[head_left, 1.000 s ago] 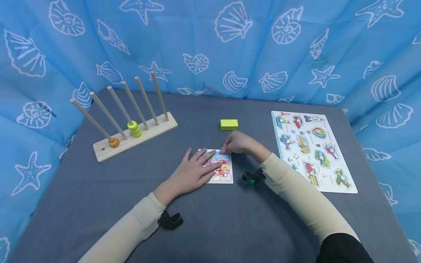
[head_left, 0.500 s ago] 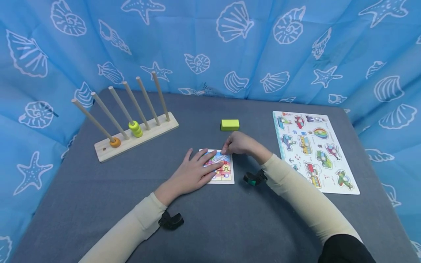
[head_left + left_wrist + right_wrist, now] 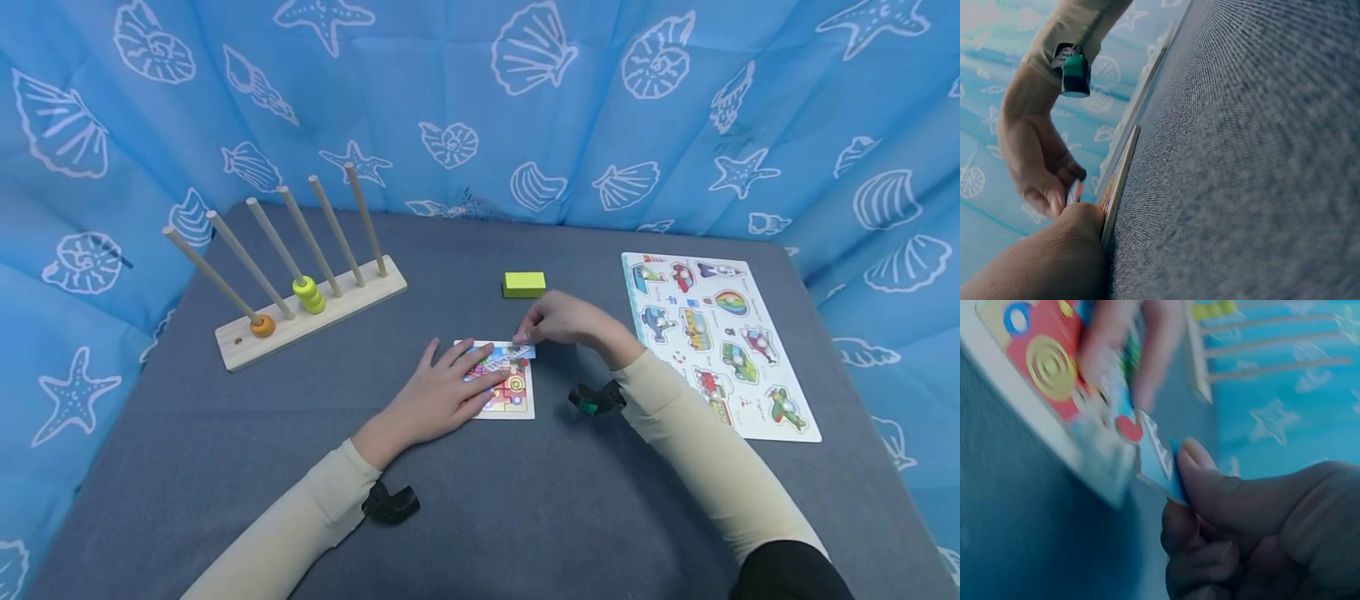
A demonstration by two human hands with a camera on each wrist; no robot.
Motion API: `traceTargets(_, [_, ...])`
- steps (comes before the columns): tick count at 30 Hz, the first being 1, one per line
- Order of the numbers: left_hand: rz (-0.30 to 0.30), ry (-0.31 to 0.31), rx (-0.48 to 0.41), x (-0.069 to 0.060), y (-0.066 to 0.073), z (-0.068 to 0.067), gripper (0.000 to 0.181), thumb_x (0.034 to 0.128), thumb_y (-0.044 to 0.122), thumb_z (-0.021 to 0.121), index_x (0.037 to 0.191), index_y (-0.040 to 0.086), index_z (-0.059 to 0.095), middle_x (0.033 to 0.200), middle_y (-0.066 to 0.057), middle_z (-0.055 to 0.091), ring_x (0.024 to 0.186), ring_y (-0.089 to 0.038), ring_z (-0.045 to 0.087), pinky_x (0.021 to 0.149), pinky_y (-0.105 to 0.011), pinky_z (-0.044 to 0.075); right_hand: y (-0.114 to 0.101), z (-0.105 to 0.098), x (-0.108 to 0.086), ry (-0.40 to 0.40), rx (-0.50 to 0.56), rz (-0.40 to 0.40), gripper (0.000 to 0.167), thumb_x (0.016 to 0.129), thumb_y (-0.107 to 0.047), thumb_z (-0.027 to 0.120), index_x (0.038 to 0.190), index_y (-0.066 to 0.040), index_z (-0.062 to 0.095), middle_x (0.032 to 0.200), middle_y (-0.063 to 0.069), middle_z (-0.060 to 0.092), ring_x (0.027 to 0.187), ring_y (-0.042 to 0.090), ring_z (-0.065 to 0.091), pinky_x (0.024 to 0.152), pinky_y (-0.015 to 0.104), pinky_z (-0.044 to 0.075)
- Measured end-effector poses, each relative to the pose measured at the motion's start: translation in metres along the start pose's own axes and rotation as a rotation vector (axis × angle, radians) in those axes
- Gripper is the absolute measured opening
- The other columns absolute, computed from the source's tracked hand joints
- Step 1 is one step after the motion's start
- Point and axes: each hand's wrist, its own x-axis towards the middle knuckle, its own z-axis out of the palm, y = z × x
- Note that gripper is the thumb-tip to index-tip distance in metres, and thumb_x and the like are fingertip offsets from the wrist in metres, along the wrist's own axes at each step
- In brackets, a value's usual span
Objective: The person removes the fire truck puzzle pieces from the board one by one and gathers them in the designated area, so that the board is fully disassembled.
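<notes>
A small square jigsaw puzzle point(image 3: 514, 402) in a light wooden tray lies mid-table. My left hand point(image 3: 442, 392) rests on it with fingers spread, covering much of the picture. At the puzzle's upper right corner, the thumb and forefinger of my right hand point(image 3: 566, 319) pinch a light blue puzzle piece point(image 3: 1159, 456). In the right wrist view the piece is tilted and raised above the tray's corner, one end near the left fingertips. The left wrist view shows the tray edge-on point(image 3: 1124, 175), with the pinched piece above it.
A wooden peg stand point(image 3: 352, 292) with orange and lime beads stands at the left. Behind the puzzle lies a lime-green block point(image 3: 523, 285). A vehicle-picture peg board point(image 3: 780, 400) lies at the right, partly under the right forearm. A blue shell-print curtain point(image 3: 480, 100) surrounds the table.
My right hand has moved slightly right and up, lifting the blue puzzle piece's right end out past the tray's edge. My left hand stays in place on the puzzle.
</notes>
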Motion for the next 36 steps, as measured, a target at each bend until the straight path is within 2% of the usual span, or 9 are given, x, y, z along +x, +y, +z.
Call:
traceTargets(4, [0.004,0.005,-0.009,0.000,0.000,0.001,0.044,0.1005,0.053,0.029,0.144,0.047,0.035,0.157,0.007,0.027,0.145,-0.021,0.020,0.110,-0.063,0.016,0.021,-0.014,-0.015,0.021,0.014,-0.045,0.019,0.092,-0.026,0.065,0.095,-0.008,0.072,0.088,0.003,0.064,0.083,0.018,0.052,0.077,0.034,0.041])
traceTargets(9, [0.011,0.015,-0.032,-0.001,-0.001,0.003,0.043,0.1006,0.052,0.031,0.143,0.047,0.036,0.157,0.007,0.027,0.145,-0.021,0.020,0.110,-0.062,0.015,0.055,-0.026,-0.033,0.076,0.075,-0.084,0.019,0.092,-0.024,0.066,0.095,-0.006,0.065,0.084,0.005,0.060,0.076,0.018,0.048,0.068,0.033,0.040])
traceTargets(13, [0.013,0.015,-0.058,-0.002,-0.001,0.003,0.043,0.1007,0.050,0.033,0.143,0.046,0.037,0.157,0.006,0.027,0.145,-0.021,0.020,0.111,-0.062,0.014,0.081,-0.031,-0.045,0.134,0.079,-0.079,0.021,0.092,-0.026,0.065,0.092,-0.006,0.062,0.081,0.006,0.056,0.071,0.018,0.044,0.062,0.032,0.037])
traceTargets(18, [0.008,0.021,-0.059,-0.002,-0.002,0.002,0.043,0.1005,0.051,0.033,0.143,0.046,0.038,0.156,0.007,0.028,0.145,-0.021,0.021,0.110,-0.062,0.015,0.103,-0.033,-0.056,0.161,0.051,-0.075,0.019,0.092,-0.025,0.065,0.088,-0.006,0.062,0.078,0.010,0.057,0.064,0.015,0.042,0.056,0.030,0.037])
traceTargets(24, [0.003,0.043,-0.042,-0.001,-0.004,0.003,0.042,0.1000,0.052,0.033,0.141,0.047,0.040,0.155,0.008,0.030,0.144,-0.020,0.022,0.110,-0.062,0.015,0.112,-0.026,-0.060,0.222,-0.062,-0.106,0.013,0.090,-0.019,0.068,0.082,-0.009,0.065,0.073,0.006,0.063,0.058,0.012,0.041,0.053,0.028,0.036])
traceTargets(33, [0.013,0.056,-0.047,0.001,-0.003,0.003,0.042,0.1001,0.052,0.033,0.142,0.047,0.039,0.155,0.008,0.031,0.144,-0.019,0.022,0.110,-0.061,0.015,0.112,-0.018,-0.067,0.279,-0.211,-0.132,0.007,0.088,-0.013,0.069,0.087,-0.006,0.067,0.076,0.002,0.065,0.065,0.013,0.051,0.059,0.030,0.042])
traceTargets(36, [0.016,0.059,-0.043,0.001,-0.003,0.003,0.043,0.1001,0.052,0.033,0.142,0.047,0.039,0.155,0.008,0.031,0.144,-0.020,0.023,0.110,-0.061,0.016,0.110,-0.016,-0.070,0.293,-0.242,-0.144,0.011,0.086,-0.014,0.072,0.091,-0.005,0.068,0.080,0.002,0.065,0.070,0.014,0.054,0.064,0.033,0.044])
